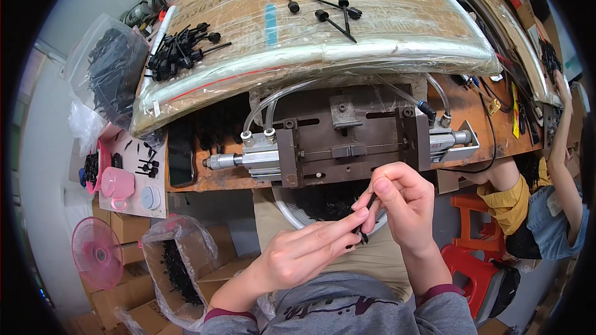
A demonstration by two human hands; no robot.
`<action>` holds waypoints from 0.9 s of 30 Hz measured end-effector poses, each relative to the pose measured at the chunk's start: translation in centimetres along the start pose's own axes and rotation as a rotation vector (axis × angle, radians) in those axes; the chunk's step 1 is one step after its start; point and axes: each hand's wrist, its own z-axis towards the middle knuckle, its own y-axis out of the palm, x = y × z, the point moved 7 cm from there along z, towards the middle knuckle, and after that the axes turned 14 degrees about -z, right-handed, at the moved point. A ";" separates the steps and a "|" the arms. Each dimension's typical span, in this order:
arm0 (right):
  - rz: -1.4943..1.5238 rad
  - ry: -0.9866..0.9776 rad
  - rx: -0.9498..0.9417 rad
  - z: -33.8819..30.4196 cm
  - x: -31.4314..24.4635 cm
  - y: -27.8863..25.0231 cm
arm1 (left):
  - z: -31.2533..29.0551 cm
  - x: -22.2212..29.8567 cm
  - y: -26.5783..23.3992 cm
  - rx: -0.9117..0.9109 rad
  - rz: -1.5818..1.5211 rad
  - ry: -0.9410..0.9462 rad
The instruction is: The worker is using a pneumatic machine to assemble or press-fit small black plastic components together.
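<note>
My left hand (pixel 301 251) and my right hand (pixel 405 205) meet over my lap, both closed on thin black plastic stems (pixel 371 201). My right thumb and forefinger pinch the upper end, while my left fingertips press against the lower part. More black bits show under the left fingers, and how many pieces I hold is hidden. Just beyond my hands, a white basin (pixel 287 212) of black parts rests on my lap. Past it stands a dark metal clamping fixture (pixel 344 130) with a silver cylinder (pixel 262 160) at its left and air hoses.
A plastic-wrapped cardboard sheet (pixel 372 18) covers the back of the bench, with a heap of black stems (pixel 180 53) and several loose ones. At left are a pink mug (pixel 118 184), a pink fan (pixel 97 253) and a lined box (pixel 180 267). Another person (pixel 559 211) works at right beside red stools (pixel 465 273).
</note>
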 end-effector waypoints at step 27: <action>-1.766 -0.607 0.431 20.4 -10.0 -0.7 | 1.4 -3.7 3.1 0.118 0.465 -0.142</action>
